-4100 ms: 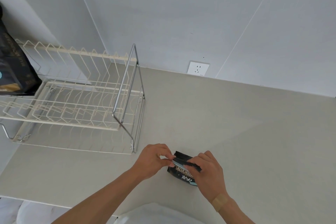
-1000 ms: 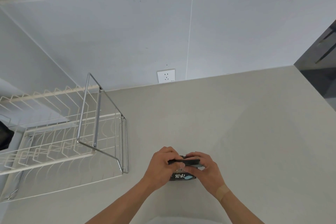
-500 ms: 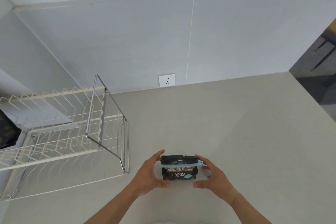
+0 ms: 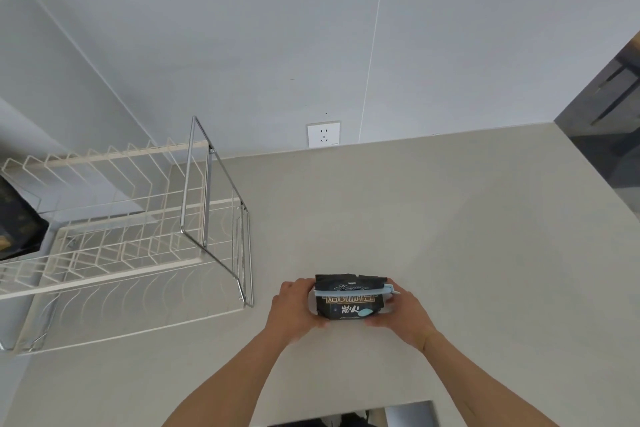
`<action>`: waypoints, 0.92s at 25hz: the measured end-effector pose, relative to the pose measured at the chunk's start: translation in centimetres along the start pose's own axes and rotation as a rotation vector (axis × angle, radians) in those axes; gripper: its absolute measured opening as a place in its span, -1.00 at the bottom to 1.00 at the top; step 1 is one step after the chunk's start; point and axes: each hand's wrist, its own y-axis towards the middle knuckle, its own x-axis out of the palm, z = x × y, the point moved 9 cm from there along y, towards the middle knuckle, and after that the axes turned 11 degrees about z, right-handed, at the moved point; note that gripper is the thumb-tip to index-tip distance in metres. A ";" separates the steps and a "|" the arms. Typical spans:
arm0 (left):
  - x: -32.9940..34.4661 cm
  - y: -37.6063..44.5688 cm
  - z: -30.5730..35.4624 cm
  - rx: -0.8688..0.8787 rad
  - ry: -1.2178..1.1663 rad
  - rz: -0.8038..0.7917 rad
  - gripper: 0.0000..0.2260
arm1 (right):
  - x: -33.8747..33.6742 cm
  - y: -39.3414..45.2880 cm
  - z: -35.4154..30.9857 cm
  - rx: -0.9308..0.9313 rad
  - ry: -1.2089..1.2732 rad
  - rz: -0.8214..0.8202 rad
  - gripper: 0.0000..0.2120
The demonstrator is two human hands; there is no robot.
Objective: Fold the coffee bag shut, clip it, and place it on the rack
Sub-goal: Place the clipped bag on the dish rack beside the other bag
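Your left hand (image 4: 293,308) and right hand (image 4: 403,314) cup the black coffee bag (image 4: 349,302) between them, fingers wrapped against its two sides. A pale blue clip (image 4: 353,291) runs across the bag just below its folded top, one end jutting out past your right fingers. The bag stands on the grey counter (image 4: 450,236), near its front edge. The wire rack (image 4: 138,236) sits to your left, apart from the bag; a dark package (image 4: 17,229) rests at its far left end.
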 end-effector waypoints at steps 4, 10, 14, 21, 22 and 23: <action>0.2 0.1 0.0 -0.015 -0.001 0.011 -0.31 | -0.1 -0.3 -0.4 -0.001 -0.012 0.020 -0.42; -0.2 0.1 0.3 -0.039 -0.044 0.015 -0.34 | -0.6 -0.3 -0.7 0.025 -0.001 0.037 -0.43; -1.3 0.1 0.9 -0.038 -0.142 0.009 -0.35 | -1.9 -0.7 -2.8 -0.033 0.009 0.055 -0.42; -6.5 -1.0 4.7 0.076 -0.383 0.100 -0.43 | -6.0 -2.3 -8.2 -0.176 0.096 0.060 -0.42; -7.5 -1.2 5.6 0.086 -0.414 0.107 -0.44 | -6.9 -2.5 -9.3 -0.200 0.121 0.071 -0.42; -8.6 -1.3 6.7 0.101 -0.440 0.115 -0.45 | -7.9 -2.8 -10.4 -0.219 0.147 0.081 -0.42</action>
